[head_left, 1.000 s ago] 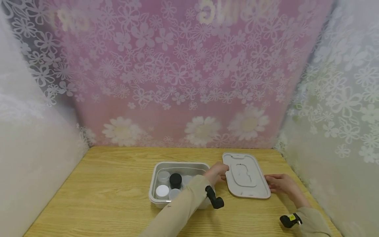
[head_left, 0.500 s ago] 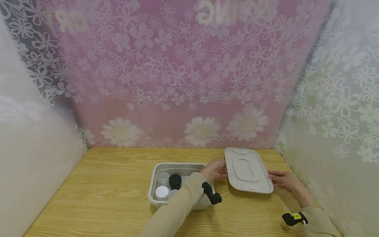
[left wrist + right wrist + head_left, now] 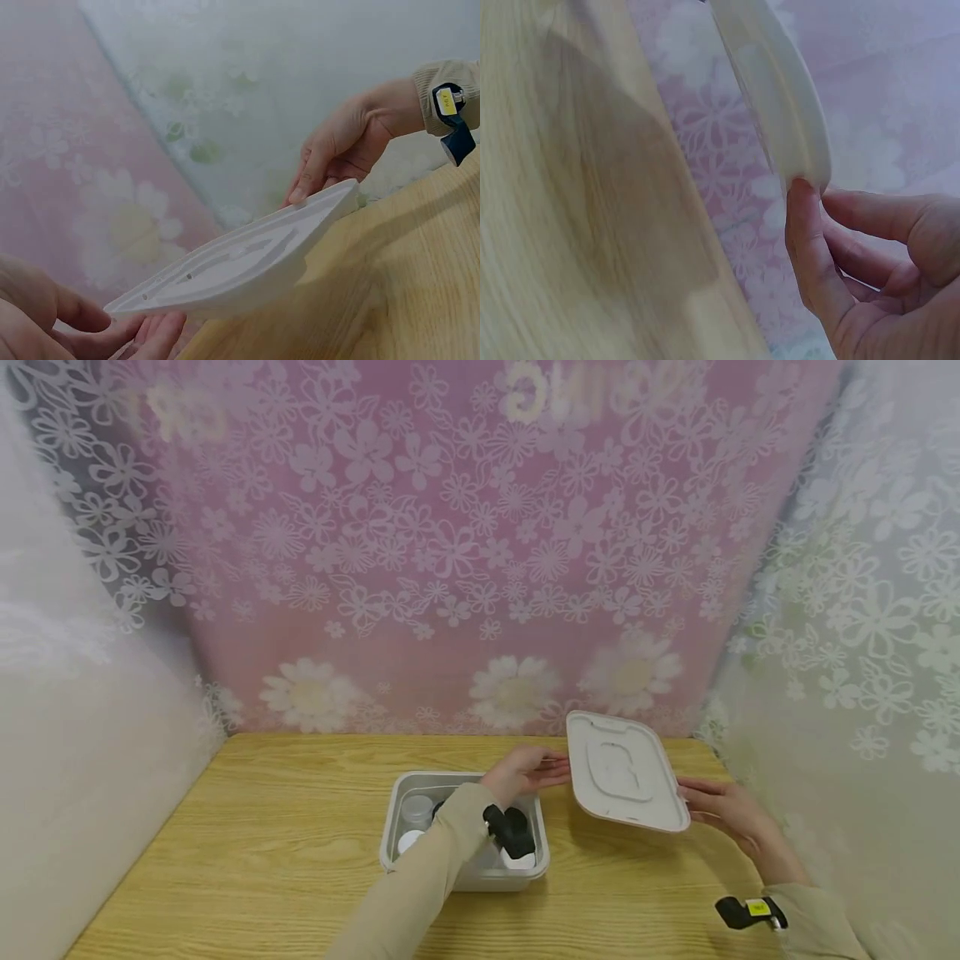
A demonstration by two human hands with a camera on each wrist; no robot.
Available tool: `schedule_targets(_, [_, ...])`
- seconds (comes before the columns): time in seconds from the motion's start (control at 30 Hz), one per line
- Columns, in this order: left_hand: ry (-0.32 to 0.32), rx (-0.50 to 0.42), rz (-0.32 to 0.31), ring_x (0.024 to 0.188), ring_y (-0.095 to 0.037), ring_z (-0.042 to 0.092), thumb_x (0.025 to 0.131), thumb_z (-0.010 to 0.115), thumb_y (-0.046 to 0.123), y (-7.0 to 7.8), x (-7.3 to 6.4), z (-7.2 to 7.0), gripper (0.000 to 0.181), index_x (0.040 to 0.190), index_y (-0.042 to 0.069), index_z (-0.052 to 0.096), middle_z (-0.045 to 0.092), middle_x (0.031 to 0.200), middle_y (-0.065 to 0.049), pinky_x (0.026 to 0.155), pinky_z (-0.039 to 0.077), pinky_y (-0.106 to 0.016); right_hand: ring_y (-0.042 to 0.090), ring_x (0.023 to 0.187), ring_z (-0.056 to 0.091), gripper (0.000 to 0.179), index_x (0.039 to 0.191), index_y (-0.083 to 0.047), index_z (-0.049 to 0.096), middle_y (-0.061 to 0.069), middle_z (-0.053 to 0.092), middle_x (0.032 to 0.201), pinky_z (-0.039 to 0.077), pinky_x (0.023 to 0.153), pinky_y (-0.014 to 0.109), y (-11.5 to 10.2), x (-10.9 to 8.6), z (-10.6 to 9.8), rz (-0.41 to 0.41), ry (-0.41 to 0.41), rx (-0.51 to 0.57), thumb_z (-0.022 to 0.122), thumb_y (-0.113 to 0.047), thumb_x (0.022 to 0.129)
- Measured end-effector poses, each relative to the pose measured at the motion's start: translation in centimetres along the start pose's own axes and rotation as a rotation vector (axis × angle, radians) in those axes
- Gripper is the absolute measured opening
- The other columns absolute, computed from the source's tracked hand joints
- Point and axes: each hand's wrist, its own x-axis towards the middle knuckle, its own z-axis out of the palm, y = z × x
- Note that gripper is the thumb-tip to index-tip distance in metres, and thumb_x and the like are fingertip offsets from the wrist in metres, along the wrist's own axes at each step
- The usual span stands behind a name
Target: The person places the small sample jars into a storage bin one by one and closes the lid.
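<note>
A pale rectangular plastic lid (image 3: pixel 622 772) with a raised outline hangs tilted above the table, its far end higher in the head view. My left hand (image 3: pixel 525 771) pinches its left edge, with fingers under the rim in the left wrist view. On the opposite edge, my right hand (image 3: pixel 727 818) holds the lid between thumb and fingers, plain in the right wrist view (image 3: pixel 885 262). Left of the lid stands an open whitish box (image 3: pixel 501 878). Inside are a clear-topped jar (image 3: pixel 417 808), a white-capped jar (image 3: pixel 517 860) and others, partly hidden by my left forearm.
The wooden table (image 3: pixel 300 827) runs back to a pink flowered curtain (image 3: pixel 450 568). A pale flowered sheet (image 3: pixel 862 693) stands close to my right arm, and another pale wall (image 3: pixel 90 735) borders the left. My left forearm (image 3: pixel 427 877) crosses over the box.
The lid has risen off the table and tilted, held by both hands. My left hand has shifted left and up, the forearm covering more of the jars. The box stays put.
</note>
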Motion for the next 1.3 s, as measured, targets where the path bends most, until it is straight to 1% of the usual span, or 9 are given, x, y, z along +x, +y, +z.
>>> schedule_targets(0.17, [-0.05, -0.018, 0.017, 0.116, -0.036, 0.065, 0.102, 0.055, -0.002, 0.9, -0.2, -1.6, 0.027, 0.125, -0.014, 0.062, 0.065, 0.121, -0.027, 0.099, 0.057, -0.041, 0.001, 0.097, 0.068, 0.059, 0.146, 0.019, 0.036, -0.017, 0.067, 0.111, 0.06, 0.084, 0.023, -1.0, 0.5, 1.1, -0.026, 0.008, 0.002, 0.057, -0.019, 0.105])
schedule_targets(0.3, [-0.055, 0.069, 0.055, 0.113, -0.031, 0.067, 0.102, 0.055, -0.002, 1.6, -1.8, -2.2, 0.031, 0.131, -0.012, 0.059, 0.067, 0.118, -0.022, 0.107, 0.051, -0.042, 0.002, 0.098, 0.068, 0.059, 0.146, 0.018, 0.037, -0.017, 0.067, 0.112, 0.06, 0.085, 0.023, -1.8, 0.9, 2.0, -0.042, -0.001, -0.003, 0.058, -0.019, 0.105])
schedule_targets(0.43, [-0.067, 0.103, 0.115, 0.098, -0.023, 0.069, 0.1, 0.058, -0.004, 2.0, -2.8, -3.4, 0.033, 0.132, -0.014, 0.058, 0.069, 0.108, -0.017, 0.107, 0.05, -0.042, 0.001, 0.097, 0.067, 0.058, 0.147, 0.017, 0.036, -0.006, 0.067, 0.122, 0.059, 0.085, 0.022, -2.4, 1.7, 3.2, -0.054, -0.024, -0.038, 0.056, -0.018, 0.106])
schedule_targets(0.53, [-0.063, 0.112, 0.154, 0.103, -0.026, 0.07, 0.099, 0.059, -0.006, 2.1, -3.2, -4.5, 0.033, 0.131, -0.014, 0.059, 0.07, 0.115, -0.021, 0.104, 0.053, -0.039, 0.003, 0.094, 0.068, 0.056, 0.147, 0.018, 0.036, -0.004, 0.067, 0.12, 0.059, 0.083, 0.022, -2.8, 2.3, 4.2, -0.056, -0.032, -0.027, 0.055, -0.017, 0.107])
schedule_targets(0.63, [-0.061, 0.132, 0.18, 0.113, -0.028, 0.068, 0.099, 0.057, -0.007, 2.4, -3.6, -5.4, 0.034, 0.133, -0.014, 0.058, 0.065, 0.127, -0.025, 0.104, 0.054, -0.038, 0.006, 0.092, 0.068, 0.055, 0.146, 0.019, 0.037, -0.011, 0.068, 0.111, 0.059, 0.081, 0.023, -3.3, 2.6, 5.3, -0.06, -0.037, 0.016, 0.055, -0.016, 0.106])
schedule_targets(0.73, [-0.054, 0.142, 0.191, 0.107, -0.024, 0.068, 0.1, 0.056, -0.007, 2.7, -3.7, -6.3, 0.035, 0.134, -0.015, 0.055, 0.067, 0.122, -0.022, 0.106, 0.051, -0.04, 0.007, 0.093, 0.069, 0.057, 0.146, 0.018, 0.037, -0.011, 0.068, 0.112, 0.06, 0.082, 0.024, -3.7, 2.9, 6.3, -0.063, -0.048, 0.028, 0.056, -0.017, 0.106])
schedule_targets(0.87, [-0.032, 0.145, 0.189, 0.101, -0.021, 0.067, 0.101, 0.055, -0.006, 3.1, -4.0, -7.4, 0.037, 0.136, -0.015, 0.053, 0.068, 0.111, -0.015, 0.108, 0.05, -0.042, 0.008, 0.095, 0.068, 0.058, 0.147, 0.016, 0.038, 0.0, 0.068, 0.12, 0.06, 0.084, 0.025, -4.2, 3.3, 7.7, -0.067, -0.063, 0.009, 0.058, -0.019, 0.105])
schedule_targets(1.1, [-0.026, 0.146, 0.213, 0.122, -0.034, 0.063, 0.102, 0.057, -0.002, 3.4, -5.4, -9.0, 0.037, 0.136, -0.015, 0.053, 0.066, 0.124, -0.022, 0.107, 0.051, -0.043, 0.006, 0.095, 0.068, 0.058, 0.147, 0.016, 0.038, 0.012, 0.066, 0.127, 0.06, 0.084, 0.026, -4.8, 4.1, 9.2, -0.066, -0.081, -0.021, 0.057, -0.02, 0.105])
schedule_targets(1.3, [-0.049, 0.156, 0.251, 0.111, -0.026, 0.067, 0.103, 0.055, 0.0, 3.0, -6.7, -10.6, 0.034, 0.133, -0.015, 0.055, 0.07, 0.116, -0.015, 0.106, 0.052, -0.042, 0.008, 0.096, 0.067, 0.058, 0.148, 0.013, 0.04, 0.01, 0.066, 0.128, 0.059, 0.085, 0.026, -5.5, 4.5, 10.5, -0.069, -0.094, -0.018, 0.058, -0.022, 0.105])
